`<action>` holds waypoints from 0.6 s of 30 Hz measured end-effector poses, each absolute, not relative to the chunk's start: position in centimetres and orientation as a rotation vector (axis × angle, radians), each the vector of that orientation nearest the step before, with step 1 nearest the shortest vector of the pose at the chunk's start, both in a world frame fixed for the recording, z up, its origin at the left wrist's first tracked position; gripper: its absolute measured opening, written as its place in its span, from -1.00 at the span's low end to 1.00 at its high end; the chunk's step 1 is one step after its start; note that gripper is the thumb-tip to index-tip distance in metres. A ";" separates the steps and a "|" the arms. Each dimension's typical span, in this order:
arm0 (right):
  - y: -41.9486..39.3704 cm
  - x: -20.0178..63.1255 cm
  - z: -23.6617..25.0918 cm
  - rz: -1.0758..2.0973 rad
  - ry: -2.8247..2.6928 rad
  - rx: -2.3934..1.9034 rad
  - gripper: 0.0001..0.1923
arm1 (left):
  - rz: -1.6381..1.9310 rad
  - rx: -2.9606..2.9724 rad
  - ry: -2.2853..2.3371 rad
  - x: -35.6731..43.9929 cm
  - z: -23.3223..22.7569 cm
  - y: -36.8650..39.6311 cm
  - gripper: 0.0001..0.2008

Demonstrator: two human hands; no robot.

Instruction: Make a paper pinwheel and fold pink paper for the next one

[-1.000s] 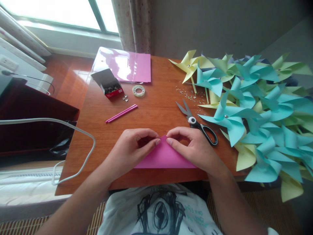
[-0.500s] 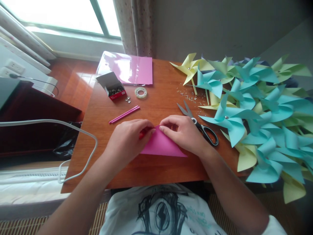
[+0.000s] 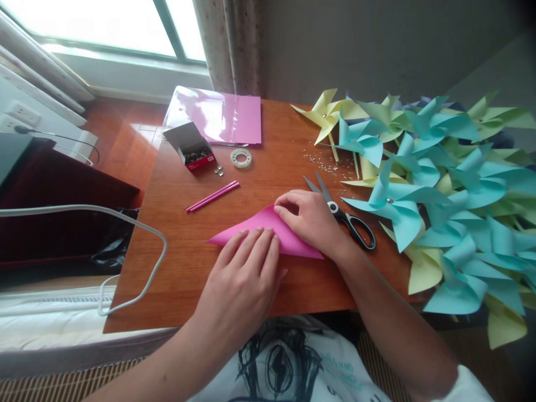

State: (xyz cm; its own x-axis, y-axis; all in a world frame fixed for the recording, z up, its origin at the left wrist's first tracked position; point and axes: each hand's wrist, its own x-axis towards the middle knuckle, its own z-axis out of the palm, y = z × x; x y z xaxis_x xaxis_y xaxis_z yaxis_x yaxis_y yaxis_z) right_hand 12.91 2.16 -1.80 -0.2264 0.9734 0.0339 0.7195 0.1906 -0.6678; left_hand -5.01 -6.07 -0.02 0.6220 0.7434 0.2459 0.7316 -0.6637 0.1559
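A sheet of pink paper, folded over into a triangle, lies on the wooden table near its front edge. My left hand rests on the paper from the near side, palm down, with its fingers stretched out over it. At the triangle's top corner, my right hand pinches the paper between thumb and index finger. Just beyond my right hand lie black-handled scissors, their blades apart and pointing away. Two pink sticks lie side by side left of the paper.
Many turquoise and yellow paper pinwheels cover the right side. An open box of small metal fasteners, a tape roll and pink sheets in a clear sleeve lie farther back. A white cable loops at the left edge.
My left hand has left the top corner and come down toward me, flattening its fingers on the paper. My right hand keeps its pinch at the corner.
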 end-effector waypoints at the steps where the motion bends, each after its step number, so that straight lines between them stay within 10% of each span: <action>1: 2.2 12.9 -1.9 0.740 -2.018 -1.581 -0.88 | 0.435 2.792 1.272 -5.0 -0.3 -6.0 -0.61; 18: 2.1 12.8 -2.1 0.702 -2.056 -1.600 -0.87 | 0.392 2.818 1.252 -4.8 -1.6 -6.1 -0.61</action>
